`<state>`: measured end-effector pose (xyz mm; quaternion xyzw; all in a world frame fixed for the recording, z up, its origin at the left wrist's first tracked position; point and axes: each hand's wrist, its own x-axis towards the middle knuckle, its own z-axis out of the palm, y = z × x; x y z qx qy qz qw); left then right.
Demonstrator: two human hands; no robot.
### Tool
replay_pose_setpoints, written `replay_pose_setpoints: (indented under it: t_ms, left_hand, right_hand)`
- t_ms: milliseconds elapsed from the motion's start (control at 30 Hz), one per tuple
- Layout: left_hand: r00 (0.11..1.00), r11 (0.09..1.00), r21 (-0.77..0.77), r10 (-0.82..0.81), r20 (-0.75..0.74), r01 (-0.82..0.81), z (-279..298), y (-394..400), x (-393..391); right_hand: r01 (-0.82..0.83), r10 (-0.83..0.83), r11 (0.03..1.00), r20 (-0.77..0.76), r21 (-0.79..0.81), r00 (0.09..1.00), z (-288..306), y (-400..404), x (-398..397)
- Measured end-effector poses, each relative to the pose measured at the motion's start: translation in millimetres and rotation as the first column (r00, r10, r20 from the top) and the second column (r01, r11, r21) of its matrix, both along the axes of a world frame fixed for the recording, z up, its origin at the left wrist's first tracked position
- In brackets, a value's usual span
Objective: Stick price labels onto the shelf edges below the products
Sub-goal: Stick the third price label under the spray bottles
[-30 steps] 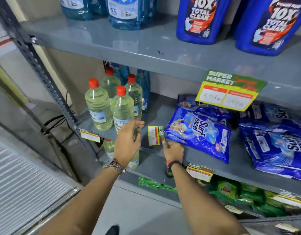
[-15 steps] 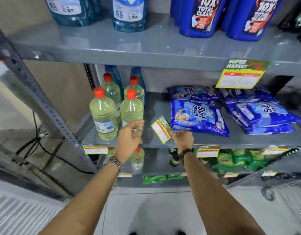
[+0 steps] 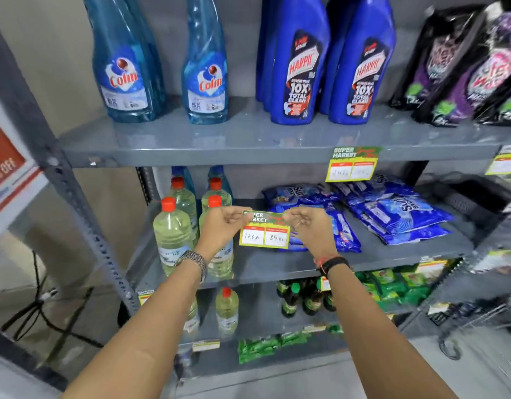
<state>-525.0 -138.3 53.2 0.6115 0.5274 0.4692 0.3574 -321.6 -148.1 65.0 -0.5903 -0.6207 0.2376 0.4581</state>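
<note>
A yellow and green price label (image 3: 265,233) with two white price boxes hangs flat in the air before the second shelf. My left hand (image 3: 223,228) pinches its top left corner and my right hand (image 3: 311,228) pinches its top right corner. The label sits well below the top shelf edge (image 3: 191,159), which is bare under the blue Colin bottles (image 3: 125,67). Another price label (image 3: 352,165) is stuck on that edge below the Harpic bottles (image 3: 299,64).
Pale yellow bottles with red caps (image 3: 172,234) and blue Surf packets (image 3: 392,214) fill the second shelf behind my hands. Lower shelves hold dark bottles (image 3: 290,300) and green packets (image 3: 392,286). A perforated grey upright (image 3: 76,203) stands at left; a wire basket (image 3: 484,318) at right.
My view has risen to the top shelf. Both hands lifted, and the label went from my right hand alone to being held by both, facing me.
</note>
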Motion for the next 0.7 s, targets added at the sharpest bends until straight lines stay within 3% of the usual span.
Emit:
replay_pose_setpoints:
  t_ms: [167,400,700]
  left_hand:
    - [0.998,0.998,-0.032,0.046,0.031,-0.045,9,-1,1]
    - [0.998,0.997,-0.037,0.069,0.014,-0.069,20,1,-9]
    - [0.977,0.991,0.081,0.093,0.194,-0.111,43,-38,-52]
  right_hand:
    - [-0.048,0.047,0.999,-0.077,-0.018,0.996,7,1,0]
    - [-0.07,0.07,0.998,-0.05,0.001,0.996,20,5,-7]
    - [-0.207,0.208,0.973,0.004,0.103,0.978,61,-11,-49]
